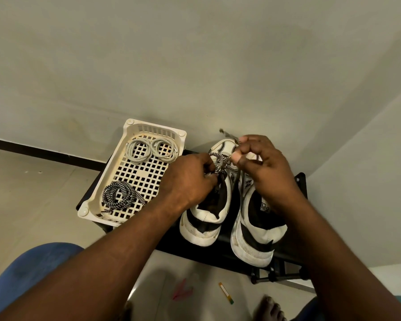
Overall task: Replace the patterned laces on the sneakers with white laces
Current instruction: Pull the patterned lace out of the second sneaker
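Left hand [188,181]: my fingers were curled in and pinched the patterned lace [218,163] over the throat of the left sneaker [203,225].
Right hand [264,163]: my thumb and forefinger were pressed together on a far stretch of the same lace, and my other fingers were bent loosely above them. One lace tip stuck out past my knuckles toward the wall.
Patterned lace: it lay bunched between my two hands, above the front half of the left sneaker. I could not tell how many eyelets it still ran through.
Sneakers: the left sneaker and the right sneaker [252,242] stood side by side on a black stand [195,250], heels toward me. My right wrist covered the right sneaker's throat.
Basket [105,170]: it sat on the stand just left of the sneakers, under my left forearm.
White laces [129,152]: two coils lay side by side at the basket's far end.
Patterned coil [123,193]: a second black-and-white lace lay wound up at the basket's near end.
Floor: a pink scrap [182,291] and an orange strip [226,293] lay below the stand.
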